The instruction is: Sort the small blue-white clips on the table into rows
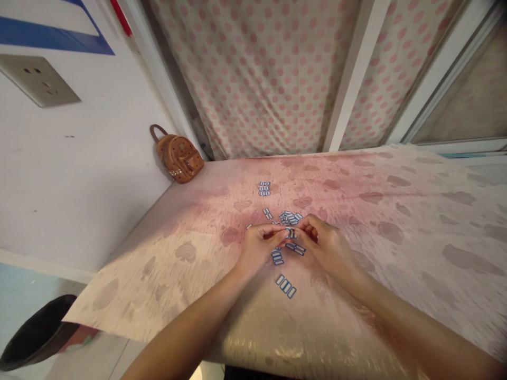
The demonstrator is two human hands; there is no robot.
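Observation:
Over the middle of the table, my left hand (266,241) and my right hand (321,240) meet fingertip to fingertip. Both are closed in a pinch on one small blue-and-white piece (292,233), partly hidden by the fingers. Just behind them lies a loose pile of similar flat pieces (290,217). More pieces rest below my fingers, one strip (277,257) under the left hand and another (296,248) between the hands. Nearer to me is a separate strip with white panels edged in blue (285,286). Farther back sits a neat block of pieces (264,188).
A pinkish leaf-patterned cover (380,211) lies over the table (253,327). At its back left corner a small brown backpack-shaped bag (180,155) leans against the wall. Behind hangs a dotted curtain (261,74). A black bin (37,332) stands on the floor at left.

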